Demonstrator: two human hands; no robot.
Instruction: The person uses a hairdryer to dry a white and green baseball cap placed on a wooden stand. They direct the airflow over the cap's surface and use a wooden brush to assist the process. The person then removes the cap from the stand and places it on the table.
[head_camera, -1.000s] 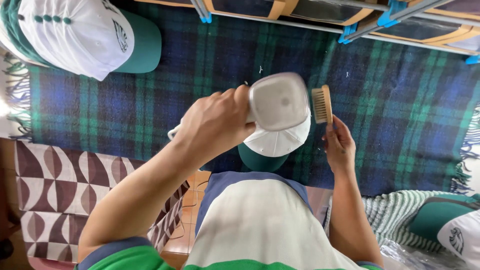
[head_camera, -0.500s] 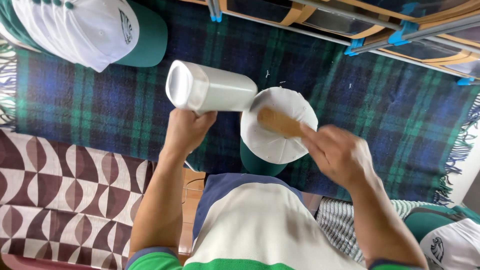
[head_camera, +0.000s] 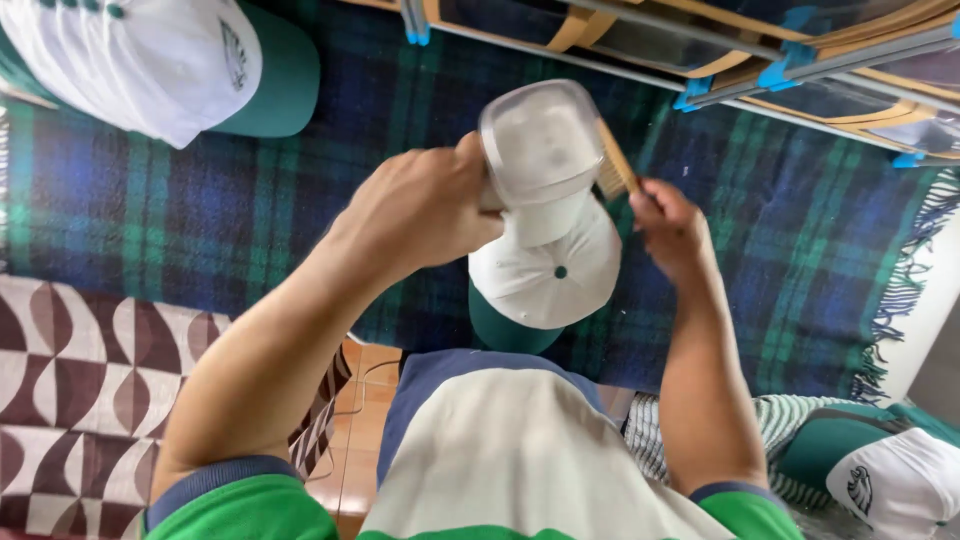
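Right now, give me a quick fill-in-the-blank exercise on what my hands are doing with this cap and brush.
1. The left hand holds a clear plastic ____.
2. The right hand holds a wooden ____.
3. The white cap below the hands has a ____ brim.
4. Everything lies over a blue and green ____ blanket.

Missing words: container; brush; green; plaid

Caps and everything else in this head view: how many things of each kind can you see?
White caps with green brims: 3, one top left, one under the hands, one bottom right
Clear plastic containers: 1, in the left hand
Wooden brushes: 1, in the right hand
Plaid blankets: 1
Patterned brown mats: 1
Total: 7
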